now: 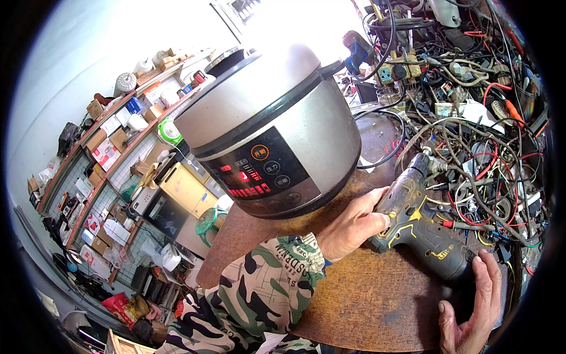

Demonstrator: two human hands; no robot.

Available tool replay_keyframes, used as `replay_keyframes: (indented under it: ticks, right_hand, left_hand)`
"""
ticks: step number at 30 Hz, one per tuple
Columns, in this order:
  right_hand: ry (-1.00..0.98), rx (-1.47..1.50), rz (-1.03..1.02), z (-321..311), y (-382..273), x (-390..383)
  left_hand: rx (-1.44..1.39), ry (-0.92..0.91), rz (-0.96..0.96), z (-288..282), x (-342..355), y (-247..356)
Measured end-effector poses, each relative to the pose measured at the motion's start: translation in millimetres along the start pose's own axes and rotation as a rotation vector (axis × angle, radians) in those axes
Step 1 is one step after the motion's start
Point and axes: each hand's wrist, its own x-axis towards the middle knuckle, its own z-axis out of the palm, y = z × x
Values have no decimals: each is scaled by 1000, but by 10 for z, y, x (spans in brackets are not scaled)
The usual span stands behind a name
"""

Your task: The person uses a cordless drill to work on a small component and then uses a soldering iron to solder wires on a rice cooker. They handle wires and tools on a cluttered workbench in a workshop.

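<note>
A worn black-and-yellow cordless drill [407, 227] lies over the brown tabletop, its chuck pointing away toward the cables. My left hand [354, 227], in a camouflage sleeve [268, 286], is closed around the rear of the drill's body. At the handle's lower end, my right hand [471, 315] has its fingers and thumb apart, fingertips at the base of the grip. Just beyond my left hand stands a silver-and-black electric pressure cooker [277, 130], its lid on and red lights lit on its front panel.
Tangled cables [471, 159] and plugs crowd the right side, up against the drill's chuck. A multi-socket power strip [401, 72] sits at the back. Shelves [109, 159] with boxes line the left wall. A green basket [209, 225] stands beyond the table's left edge [221, 259].
</note>
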Motion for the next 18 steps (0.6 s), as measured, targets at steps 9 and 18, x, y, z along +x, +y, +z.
replay_keyframes:
  ticks: [9,18]
  right_hand:
    - [3,-37,45,-62,-174,18]
    - [102,-14,-17,34,-102,25]
  left_hand:
    - [25,41,40,25,-17,-51]
    - [26,35,85,-38,93,-273]
